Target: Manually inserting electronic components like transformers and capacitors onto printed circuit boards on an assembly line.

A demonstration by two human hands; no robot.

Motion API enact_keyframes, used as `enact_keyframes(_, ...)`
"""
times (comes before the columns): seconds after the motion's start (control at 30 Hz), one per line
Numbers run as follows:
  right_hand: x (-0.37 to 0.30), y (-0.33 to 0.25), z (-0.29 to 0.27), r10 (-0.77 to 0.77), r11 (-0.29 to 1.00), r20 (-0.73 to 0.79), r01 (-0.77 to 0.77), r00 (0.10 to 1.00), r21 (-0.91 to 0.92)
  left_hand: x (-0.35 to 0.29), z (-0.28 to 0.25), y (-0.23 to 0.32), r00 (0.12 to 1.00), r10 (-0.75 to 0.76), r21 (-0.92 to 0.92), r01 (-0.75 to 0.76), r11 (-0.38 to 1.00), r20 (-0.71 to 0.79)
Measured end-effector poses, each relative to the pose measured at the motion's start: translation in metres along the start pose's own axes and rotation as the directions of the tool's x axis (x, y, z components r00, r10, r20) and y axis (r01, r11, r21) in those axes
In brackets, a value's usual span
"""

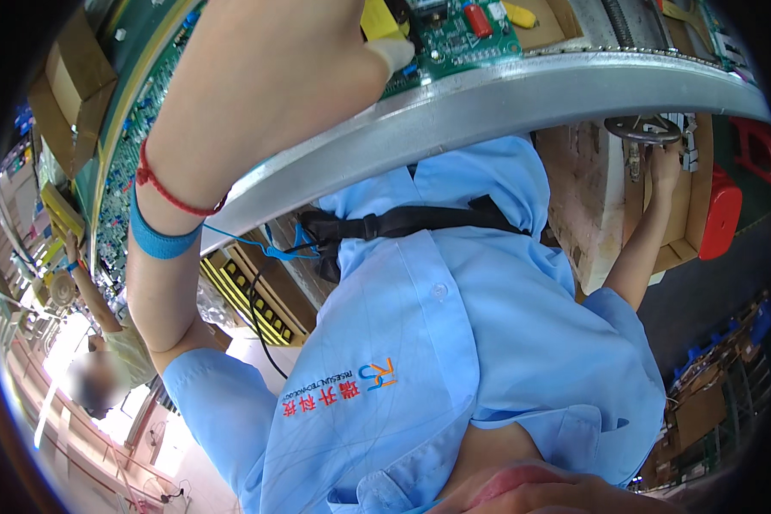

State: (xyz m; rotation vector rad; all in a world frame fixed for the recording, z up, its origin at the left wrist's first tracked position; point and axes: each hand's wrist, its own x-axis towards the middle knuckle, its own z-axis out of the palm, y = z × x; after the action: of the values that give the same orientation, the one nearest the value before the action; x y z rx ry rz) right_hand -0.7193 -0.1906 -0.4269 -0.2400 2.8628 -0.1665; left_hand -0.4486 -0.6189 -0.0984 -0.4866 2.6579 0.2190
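Observation:
My left hand (308, 60) reaches over the metal rail at the top edge, with a blue band and a red cord on its wrist. Its thumb bends in against a yellow block-shaped component (380, 20) on a green circuit board (488, 53). The other fingers are cut off by the picture's edge, so what they grip is hidden. A red component (477, 20) stands farther right on that board. On the far right, my right hand (664, 164) is at a cardboard box (700, 184), beside small silvery metal parts (689, 154). Its fingers are small and partly covered by a round grey handwheel (642, 130).
A curved grey metal rail (488, 107) runs between me and the boards. More populated green boards (120, 197) line the left side. A red plastic bin (721, 214) adjoins the right box. At far left, a co-worker's arm (94, 295) is raised towards a yellow tray (60, 210).

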Motion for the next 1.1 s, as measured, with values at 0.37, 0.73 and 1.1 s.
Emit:
enact_keyframes(0.37, -0.003, -0.011, -0.064, 0.039, 0.999, -0.158, -0.038, 0.987, 0.011, -0.018, 0.001, 0.039, 0.991, -0.137, -0.044, 0.137, 0.99, 0.002)
enact_keyframes(0.73, -0.001, -0.014, -0.023, -0.112, 0.993, 0.013, 0.112, 0.994, 0.031, -0.041, 0.014, 0.021, 0.983, -0.172, -0.006, 0.172, 0.985, -0.07)
enact_keyframes(1.1, 0.007, -0.011, -0.013, -0.091, 0.996, 0.028, 0.091, 0.995, -0.005, -0.028, 0.031, 0.021, 0.984, -0.112, 0.115, 0.128, 0.985, -0.137)
